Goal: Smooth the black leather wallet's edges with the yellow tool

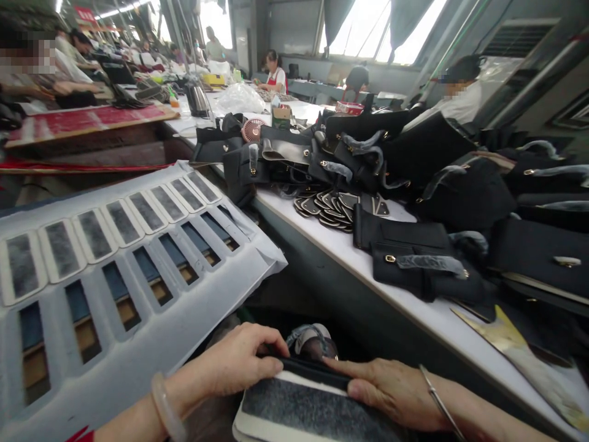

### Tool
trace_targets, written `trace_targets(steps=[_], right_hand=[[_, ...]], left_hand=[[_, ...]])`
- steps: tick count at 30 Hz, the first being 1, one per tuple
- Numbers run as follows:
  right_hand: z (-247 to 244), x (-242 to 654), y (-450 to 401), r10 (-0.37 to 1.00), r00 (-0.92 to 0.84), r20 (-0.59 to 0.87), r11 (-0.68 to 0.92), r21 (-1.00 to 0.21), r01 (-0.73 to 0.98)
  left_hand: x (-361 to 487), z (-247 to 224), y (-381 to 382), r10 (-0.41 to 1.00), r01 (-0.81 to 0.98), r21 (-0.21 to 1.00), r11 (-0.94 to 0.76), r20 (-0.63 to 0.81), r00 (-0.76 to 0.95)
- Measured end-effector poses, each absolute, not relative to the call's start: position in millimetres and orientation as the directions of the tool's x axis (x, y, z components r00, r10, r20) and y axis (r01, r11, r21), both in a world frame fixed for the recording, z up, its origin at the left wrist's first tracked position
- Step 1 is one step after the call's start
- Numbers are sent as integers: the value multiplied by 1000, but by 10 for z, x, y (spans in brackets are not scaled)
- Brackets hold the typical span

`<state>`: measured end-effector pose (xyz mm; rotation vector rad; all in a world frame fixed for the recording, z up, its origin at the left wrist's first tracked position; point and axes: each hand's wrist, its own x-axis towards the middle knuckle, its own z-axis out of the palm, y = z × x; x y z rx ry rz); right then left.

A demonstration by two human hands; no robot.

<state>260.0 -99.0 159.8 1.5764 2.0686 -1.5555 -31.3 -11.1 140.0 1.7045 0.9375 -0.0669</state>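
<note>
At the bottom middle, a black bag piece (313, 370) lies over my lap, with a pale panel (317, 408) bearing a dark grey rectangle against its near side. My left hand (246, 359) pinches the piece's top edge at the left, thumb on the near side. Farther right, my right hand (384, 387) grips the same edge, its index finger stretched along the top and its thumb in front. Just beyond the edge shows a bundle in clear plastic (313, 337), partly hidden. The lower part of the panel runs out of view.
To the left, a grey sheet (151, 331) with cut-out slots carries a row of pale-edged panels (94, 233). On the white table (304, 224) at right lie black bags (414, 252) with wrapped handles and a stack of small black pieces (329, 209). Several people sit farther back.
</note>
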Motion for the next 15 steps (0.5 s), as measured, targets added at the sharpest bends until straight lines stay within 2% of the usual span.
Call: trace_targets(steps=[4,10,15], right_hand=[[1561,2576,-1038,724,-442,-529,-53,-682,730],[1445,2399,-1195,925,-313,-217,74,-704,706],[1442,2019,-1215,901,-425,92,388,-611,690]], left_hand=[[-430,1376,-85,484,536,844,-14,-463,742],[-465,1364,-150,552,526,851,-6,-436,711],[-429,1412,-191,620,543,836,-74,-388,682]])
